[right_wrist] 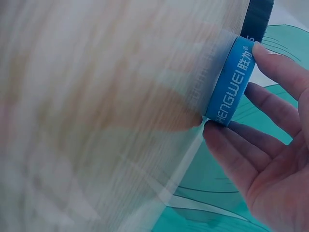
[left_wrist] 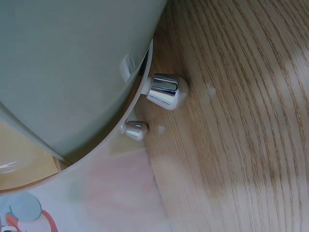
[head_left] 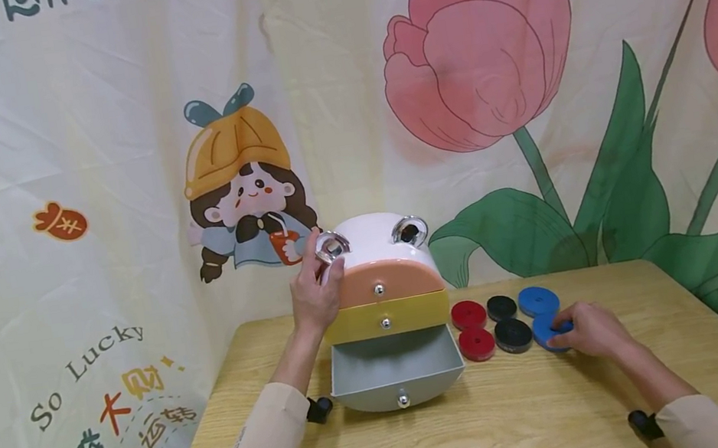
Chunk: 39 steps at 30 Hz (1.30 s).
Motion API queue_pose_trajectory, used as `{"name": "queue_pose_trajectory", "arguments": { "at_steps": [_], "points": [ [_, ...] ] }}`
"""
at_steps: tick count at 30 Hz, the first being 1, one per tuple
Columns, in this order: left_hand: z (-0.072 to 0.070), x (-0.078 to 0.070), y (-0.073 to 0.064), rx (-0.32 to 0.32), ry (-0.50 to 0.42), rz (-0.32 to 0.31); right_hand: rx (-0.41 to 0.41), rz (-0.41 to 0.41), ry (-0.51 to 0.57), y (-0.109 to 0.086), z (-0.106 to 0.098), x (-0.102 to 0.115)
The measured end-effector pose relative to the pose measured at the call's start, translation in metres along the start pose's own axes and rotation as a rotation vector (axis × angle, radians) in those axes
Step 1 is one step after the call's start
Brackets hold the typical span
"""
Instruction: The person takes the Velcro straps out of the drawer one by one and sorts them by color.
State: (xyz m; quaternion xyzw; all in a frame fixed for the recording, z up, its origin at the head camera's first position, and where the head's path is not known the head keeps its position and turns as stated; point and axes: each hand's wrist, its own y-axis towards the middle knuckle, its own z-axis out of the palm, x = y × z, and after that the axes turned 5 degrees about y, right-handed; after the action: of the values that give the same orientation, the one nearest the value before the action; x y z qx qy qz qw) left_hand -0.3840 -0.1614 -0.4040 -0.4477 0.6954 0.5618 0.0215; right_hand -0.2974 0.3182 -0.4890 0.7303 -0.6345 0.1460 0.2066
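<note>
A small frog-faced drawer box (head_left: 389, 277) stands on the table, its grey bottom drawer (head_left: 398, 369) pulled out and bare inside. At the box's upper left my left hand (head_left: 316, 296) grips the corner by the silver-ringed eye, thumb at the front. My right hand (head_left: 594, 328) pinches the nearer blue tape roll (head_left: 543, 334) between thumb and fingers. In the right wrist view that blue roll (right_wrist: 232, 82) stands close to the tabletop, with white lettering on its rim. Behind it lies another blue roll (head_left: 539, 300).
Two red rolls (head_left: 477, 343) and two black rolls (head_left: 513, 335) lie flat between the box and the blue ones. The orange drawer (head_left: 402, 279) and yellow drawer (head_left: 414, 312) are closed. A printed cloth (head_left: 341, 103) hangs behind the wooden table (head_left: 500, 420).
</note>
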Motion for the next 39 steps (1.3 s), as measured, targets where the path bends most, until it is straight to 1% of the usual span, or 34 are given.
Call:
{"name": "queue_pose_trajectory", "arguments": {
  "at_steps": [7, 10, 13, 19, 22, 26, 30, 32, 39],
  "points": [
    [0.000, 0.000, 0.000, 0.012, 0.000, -0.016, 0.005, 0.022, -0.032, 0.000, -0.001, 0.000],
    [-0.001, -0.001, 0.000, 0.009, 0.004, -0.015, -0.006, 0.024, -0.015, 0.000, -0.001, 0.000],
    [-0.001, 0.000, 0.001, 0.005, 0.005, -0.005, -0.028, 0.008, -0.003, 0.000, -0.001, 0.002],
    [-0.001, 0.000, 0.000, 0.003, 0.000, 0.004, -0.108, -0.046, -0.025, 0.002, -0.003, 0.019],
    [-0.002, 0.000, 0.000, 0.007, -0.001, -0.002, -0.145, -0.086, -0.041, 0.001, -0.002, 0.031],
    [-0.002, -0.002, -0.001, 0.015, 0.000, -0.010, -0.189, -0.163, -0.100, 0.001, 0.001, 0.043],
    [-0.002, -0.002, -0.002, 0.018, -0.002, -0.012, -0.186, -0.235, -0.159, -0.001, 0.004, 0.053],
    [-0.003, -0.002, -0.002, 0.017, 0.000, -0.012, -0.170, -0.260, -0.178, -0.002, 0.007, 0.059],
    [-0.002, -0.002, -0.002, 0.006, 0.007, -0.010, -0.114, -0.325, -0.150, -0.008, 0.014, 0.084]
  ]
}}
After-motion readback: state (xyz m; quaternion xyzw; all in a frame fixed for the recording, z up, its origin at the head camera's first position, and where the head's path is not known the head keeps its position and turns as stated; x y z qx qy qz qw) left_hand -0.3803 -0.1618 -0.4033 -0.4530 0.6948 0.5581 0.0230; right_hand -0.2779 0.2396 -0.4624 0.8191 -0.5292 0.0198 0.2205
